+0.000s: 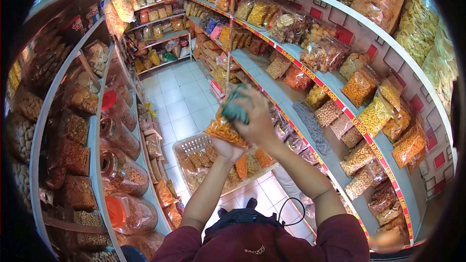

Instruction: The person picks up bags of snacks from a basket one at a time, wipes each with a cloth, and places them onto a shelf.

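Note:
In the middle of the head view, my left hand (230,149) supports an orange snack bag (223,130) from below, its fingers partly hidden under the bag. My right hand (257,116) is closed around a dark green cloth (237,104) and presses it against the upper part of the same bag. Both hands are raised above a light plastic basket (180,161), which holds several bags of brown, pale and orange snacks. The bag's top edge is hidden behind the cloth.
Shelves with a red and yellow price strip (306,71) and many snack bags curve along the right. At left, a shelf holds large jars (121,172) with red and metallic lids. White floor tiles (167,87) run between them. Hanging bags (121,5) are at upper left.

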The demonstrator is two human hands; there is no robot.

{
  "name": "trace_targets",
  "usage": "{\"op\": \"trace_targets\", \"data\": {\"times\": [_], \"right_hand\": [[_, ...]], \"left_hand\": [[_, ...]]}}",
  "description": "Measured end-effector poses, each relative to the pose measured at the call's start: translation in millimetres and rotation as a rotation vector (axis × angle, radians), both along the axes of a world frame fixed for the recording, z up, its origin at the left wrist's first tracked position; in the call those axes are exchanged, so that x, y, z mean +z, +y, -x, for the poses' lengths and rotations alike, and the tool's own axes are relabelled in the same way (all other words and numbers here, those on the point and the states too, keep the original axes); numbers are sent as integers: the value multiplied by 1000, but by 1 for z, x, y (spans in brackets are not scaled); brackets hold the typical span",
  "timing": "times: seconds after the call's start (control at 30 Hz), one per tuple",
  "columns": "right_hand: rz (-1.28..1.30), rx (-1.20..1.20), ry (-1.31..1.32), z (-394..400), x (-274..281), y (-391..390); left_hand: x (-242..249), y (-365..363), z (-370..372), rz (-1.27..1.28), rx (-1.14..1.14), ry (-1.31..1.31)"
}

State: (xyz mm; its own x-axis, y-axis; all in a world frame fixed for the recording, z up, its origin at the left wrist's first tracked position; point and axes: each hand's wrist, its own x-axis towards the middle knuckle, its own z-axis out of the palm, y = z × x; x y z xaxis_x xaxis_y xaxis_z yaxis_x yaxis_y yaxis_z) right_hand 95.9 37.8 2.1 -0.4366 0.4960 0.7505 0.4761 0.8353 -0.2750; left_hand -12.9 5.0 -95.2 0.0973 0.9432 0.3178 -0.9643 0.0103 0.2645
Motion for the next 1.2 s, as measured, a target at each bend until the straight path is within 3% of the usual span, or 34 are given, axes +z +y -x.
{"op": "trace_targets", "data": {"times": [0.1, 0.27, 0.37, 0.53, 0.63, 0.67, 0.7, 0.8, 0.83, 0.93, 0.97, 1.0, 1.07, 1.13, 1.2], "right_hand": [[152, -132, 200, -18, -5, 26], [39, -176, -66, -49, -53, -21], [44, -110, -138, -73, -90, -56], [-14, -38, -218, -149, -122, -91], [-25, -19, -59, -207, -114, -116], [-28, -7, -3, -227, -108, -126], [-66, -20, 44, -248, -100, -134], [-142, -61, 113, -314, -80, -162], [-181, -81, 135, -336, -68, -172], [-233, -129, 251, -402, -43, -202], [-232, -187, 316, -421, -34, -213], [-231, -219, 369, -441, -29, -221], [-308, -283, 476, -475, -1, -240], [-203, -307, 551, -506, 24, -267], [-247, -370, 487, -546, 42, -287]], "left_hand": [[-6, 1, -21, 45, -37, -11], [-29, 11, -64, 266, 97, 22], [-39, 9, -89, 240, -63, -23], [-34, 4, -148, 175, -526, -244], [-8, 13, -200, 208, -684, -409], [-1, 11, -224, 129, -671, -397], [5, 2, -251, -123, -571, -341], [31, -17, -310, -215, -475, -164], [42, -28, -331, -222, -521, -233], [76, -70, -399, 4, -235, -92], [86, -81, -420, -190, -289, -126], [65, -71, -438, -252, -250, 10], [82, -92, -486, -336, -56, 190], [112, -121, -529, -478, 182, 306], [132, -133, -569, -606, 395, 374]]}}
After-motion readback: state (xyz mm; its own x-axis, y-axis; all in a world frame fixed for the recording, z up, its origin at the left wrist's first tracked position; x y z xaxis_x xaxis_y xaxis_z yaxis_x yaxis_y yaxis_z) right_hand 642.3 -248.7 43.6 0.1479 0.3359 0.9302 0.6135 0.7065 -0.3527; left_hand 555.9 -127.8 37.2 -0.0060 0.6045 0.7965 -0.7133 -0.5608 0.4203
